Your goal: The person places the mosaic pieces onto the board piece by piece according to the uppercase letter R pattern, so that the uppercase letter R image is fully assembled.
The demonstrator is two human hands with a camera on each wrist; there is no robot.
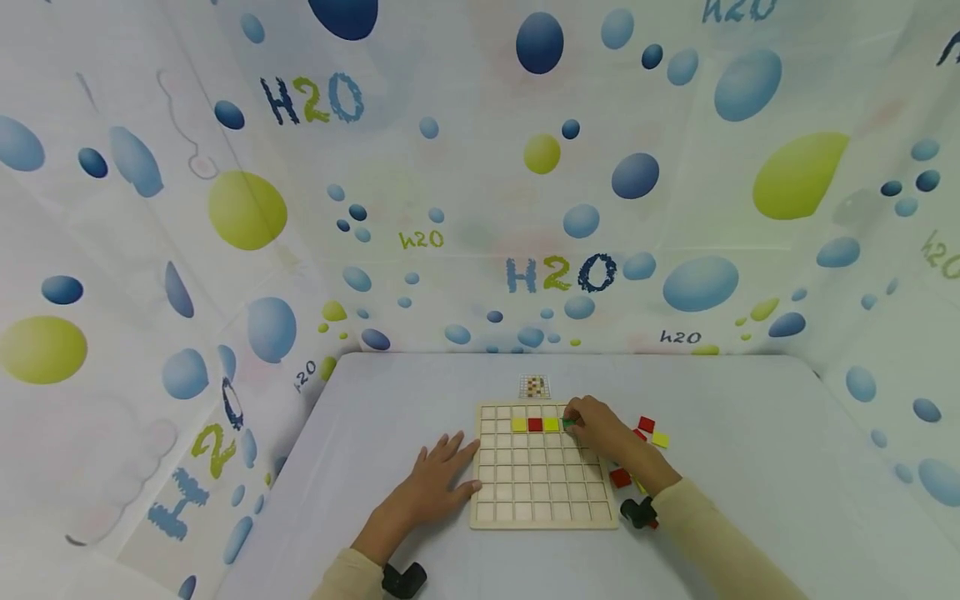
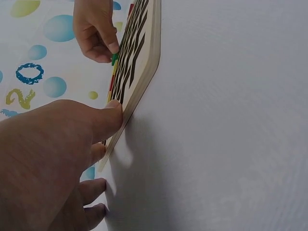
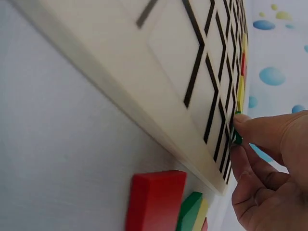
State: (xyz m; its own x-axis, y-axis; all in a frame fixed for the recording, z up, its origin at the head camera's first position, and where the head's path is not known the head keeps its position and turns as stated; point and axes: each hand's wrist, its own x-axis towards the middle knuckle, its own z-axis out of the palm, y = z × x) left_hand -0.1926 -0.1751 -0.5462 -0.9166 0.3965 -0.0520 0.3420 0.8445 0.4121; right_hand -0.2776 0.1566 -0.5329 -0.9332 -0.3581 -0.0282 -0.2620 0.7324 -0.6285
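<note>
A pale wooden grid board (image 1: 536, 492) lies flat on the table. In its second row from the far edge sit a yellow tile (image 1: 519, 425), a red tile (image 1: 535, 425) and another yellow tile (image 1: 551, 425). My right hand (image 1: 597, 427) pinches a green tile (image 2: 114, 58) between thumb and fingertips, at the cell just right of that second yellow tile. My left hand (image 1: 435, 483) rests at the board's left edge with fingers spread, the thumb (image 2: 113, 118) touching the rim in the left wrist view.
Loose tiles lie right of the board, among them a red tile (image 1: 620, 477) and a yellow tile (image 1: 660, 439); some are partly hidden by my right forearm. A small printed pattern card (image 1: 535, 387) lies beyond the board's far edge. Patterned sheeting (image 1: 480, 167) surrounds the white table (image 1: 375, 400).
</note>
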